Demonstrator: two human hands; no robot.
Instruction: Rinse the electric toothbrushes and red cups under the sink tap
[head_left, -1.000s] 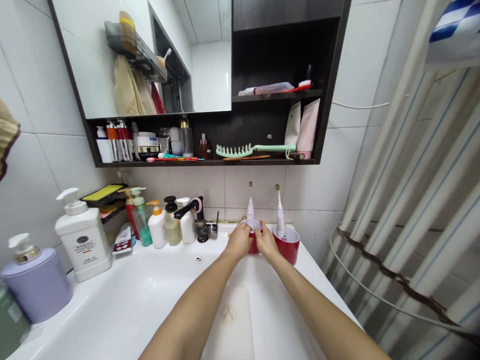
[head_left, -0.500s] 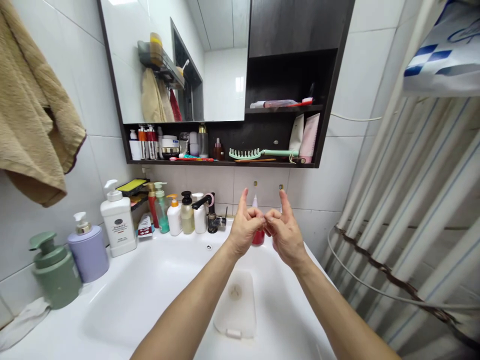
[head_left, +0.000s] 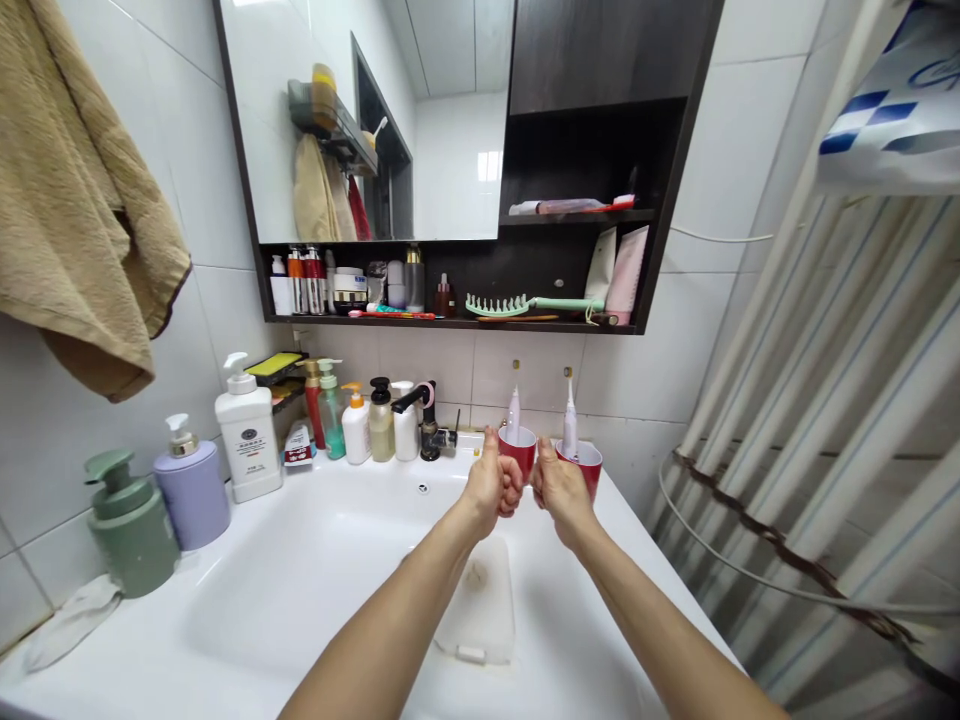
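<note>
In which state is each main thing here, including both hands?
Left hand: fingers curled, thumb up
Right hand: fingers curled, thumb up
Left cup: upright, toothbrush standing inside
Right cup: upright, toothbrush standing inside
Faucet: no water visible
Hairbrush: lying down
Towel: hanging
Purple bottle: upright
Green bottle: upright

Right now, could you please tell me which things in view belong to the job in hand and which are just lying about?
Apparently part of it, nearest the left hand and right hand: left red cup, right red cup, left toothbrush, right toothbrush.

Simply around: green hairbrush, purple pump bottle, green pump bottle.
</note>
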